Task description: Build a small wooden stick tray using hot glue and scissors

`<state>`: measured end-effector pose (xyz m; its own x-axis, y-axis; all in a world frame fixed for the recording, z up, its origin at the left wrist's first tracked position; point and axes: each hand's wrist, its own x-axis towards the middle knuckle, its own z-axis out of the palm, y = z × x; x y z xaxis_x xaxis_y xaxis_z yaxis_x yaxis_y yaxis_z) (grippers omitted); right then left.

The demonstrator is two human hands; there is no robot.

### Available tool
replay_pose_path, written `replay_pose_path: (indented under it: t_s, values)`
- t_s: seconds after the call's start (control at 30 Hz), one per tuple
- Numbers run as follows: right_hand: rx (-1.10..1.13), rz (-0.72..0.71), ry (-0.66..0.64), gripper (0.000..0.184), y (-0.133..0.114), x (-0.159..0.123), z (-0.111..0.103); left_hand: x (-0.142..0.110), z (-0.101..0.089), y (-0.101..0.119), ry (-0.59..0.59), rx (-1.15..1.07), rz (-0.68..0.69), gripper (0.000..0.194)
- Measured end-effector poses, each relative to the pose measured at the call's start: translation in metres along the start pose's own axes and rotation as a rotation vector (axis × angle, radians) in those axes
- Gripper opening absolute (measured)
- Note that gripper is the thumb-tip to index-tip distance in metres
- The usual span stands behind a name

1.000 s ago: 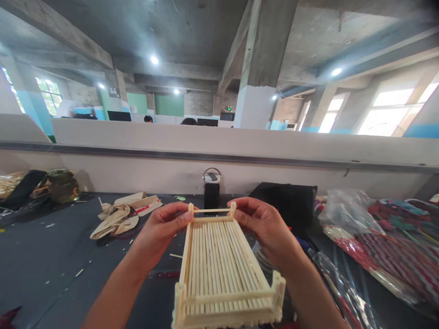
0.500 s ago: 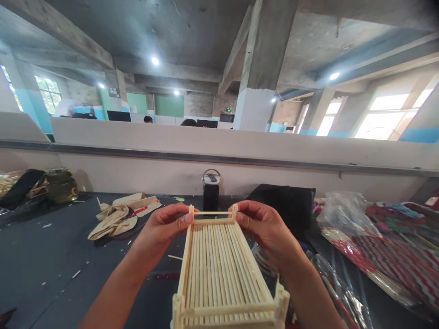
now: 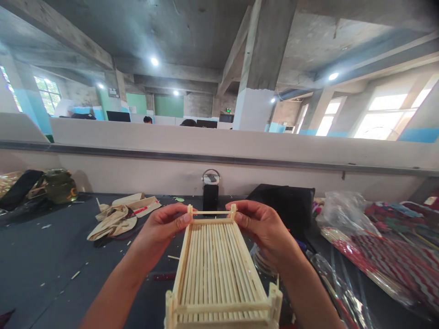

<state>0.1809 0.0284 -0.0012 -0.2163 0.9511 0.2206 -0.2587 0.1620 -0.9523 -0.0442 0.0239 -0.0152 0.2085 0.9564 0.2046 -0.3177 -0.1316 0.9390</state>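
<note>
A small bed-shaped frame of pale wooden sticks (image 3: 219, 265) sits in front of me, its slats running lengthwise and short posts standing at its corners. My left hand (image 3: 169, 224) pinches the far left corner post between thumb and fingers. At the far right post, my right hand (image 3: 259, 224) grips in the same way. A thin crossbar (image 3: 211, 212) spans the two far posts between my hands. The near end of the frame reaches the bottom of the view, and its underside is hidden.
Beige cloth (image 3: 120, 214) lies left on the dark table (image 3: 44, 256), among stick scraps. A glass jar (image 3: 61, 185) stands far left. Behind the frame is a black phone-like object (image 3: 210, 198). A black case (image 3: 284, 201) and plastic-wrapped bundles (image 3: 373, 260) fill the right.
The near end of the stick frame has shifted slightly left and down. Both hands keep their hold on the far posts.
</note>
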Motion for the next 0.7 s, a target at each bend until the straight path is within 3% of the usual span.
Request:
replay_pose_path:
  t_s: [0.1, 0.4, 0.7]
  values:
    - [0.007, 0.002, -0.001, 0.030, 0.0009, 0.0003, -0.0007, 0.0003, -0.0001, 0.0002, 0.003, 0.011, 0.005, 0.015]
    - [-0.002, -0.014, -0.023, 0.018, 0.0020, 0.0005, -0.0005, 0.0005, -0.0005, -0.0012, 0.004, 0.011, -0.010, 0.017]
    - [0.005, -0.015, -0.021, 0.018, 0.0029, 0.0001, 0.0002, 0.0003, -0.0027, -0.0017, 0.018, 0.023, -0.035, 0.019]
